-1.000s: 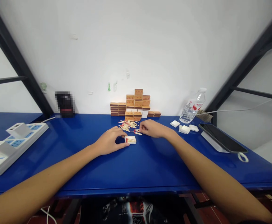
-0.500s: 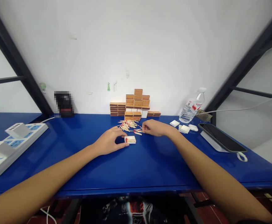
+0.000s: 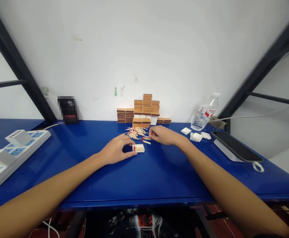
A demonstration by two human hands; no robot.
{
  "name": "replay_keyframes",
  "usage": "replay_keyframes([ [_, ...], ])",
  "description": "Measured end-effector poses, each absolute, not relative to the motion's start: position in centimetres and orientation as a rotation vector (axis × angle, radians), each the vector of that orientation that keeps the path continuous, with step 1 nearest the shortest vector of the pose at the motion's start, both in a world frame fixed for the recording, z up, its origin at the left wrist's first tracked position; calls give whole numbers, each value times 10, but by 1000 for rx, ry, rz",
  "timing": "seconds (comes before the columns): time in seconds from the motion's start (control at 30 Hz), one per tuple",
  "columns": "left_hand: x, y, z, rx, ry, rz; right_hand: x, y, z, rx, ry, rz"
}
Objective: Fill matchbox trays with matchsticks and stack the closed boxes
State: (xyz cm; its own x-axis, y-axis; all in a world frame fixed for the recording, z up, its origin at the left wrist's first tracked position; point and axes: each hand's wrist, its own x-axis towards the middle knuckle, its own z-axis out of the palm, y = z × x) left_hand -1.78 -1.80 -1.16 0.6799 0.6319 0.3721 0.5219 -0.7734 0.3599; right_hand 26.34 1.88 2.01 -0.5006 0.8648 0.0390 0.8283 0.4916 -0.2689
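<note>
On the blue table [image 3: 144,178], my left hand [image 3: 116,150] grips the left end of a small white matchbox tray [image 3: 138,148] that lies flat and holds a few red-tipped matches. My right hand [image 3: 162,135] rests just right of a loose pile of matches [image 3: 136,133], its fingertips pinched at the pile's right edge; whether they hold a match is too small to tell. A single match [image 3: 146,142] lies between that hand and the tray.
Brown matchboxes [image 3: 144,110] are stacked against the wall behind the pile. A water bottle [image 3: 205,113], small white trays [image 3: 195,135] and a phone [image 3: 235,150] sit at the right. A white power strip [image 3: 8,155] lies at the left.
My right hand has shifted slightly back toward the match pile. My left hand and the tray have stayed put.
</note>
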Motion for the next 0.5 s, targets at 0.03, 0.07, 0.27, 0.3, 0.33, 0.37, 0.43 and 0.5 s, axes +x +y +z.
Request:
replay_keyframes([
  [0.03, -18, -18, -12, 2668, 930, 718, 262, 18, 19, -1488, -2569, 289],
  [0.07, -18, -18, -12, 2668, 929, 724, 260, 18, 18, -1500, -2575, 272],
  [0.27, -18, -18, -13, 2673, 925, 731, 258, 16, 19, -1463, -2572, 325],
  [0.3, -18, -18, -13, 2674, 925, 730, 257, 16, 19, -1456, -2570, 325],
  [0.33, -18, -18, -12, 2674, 924, 729, 257, 16, 19, -1449, -2574, 324],
  [0.37, -18, -18, -12, 2673, 926, 728, 256, 16, 19, -1443, -2583, 324],
  [0.43, -18, -18, -12, 2671, 931, 725, 255, 16, 18, -1431, -2606, 326],
  [0.5, -18, -18, -12, 2671, 933, 721, 255, 16, 18, -1431, -2620, 335],
])
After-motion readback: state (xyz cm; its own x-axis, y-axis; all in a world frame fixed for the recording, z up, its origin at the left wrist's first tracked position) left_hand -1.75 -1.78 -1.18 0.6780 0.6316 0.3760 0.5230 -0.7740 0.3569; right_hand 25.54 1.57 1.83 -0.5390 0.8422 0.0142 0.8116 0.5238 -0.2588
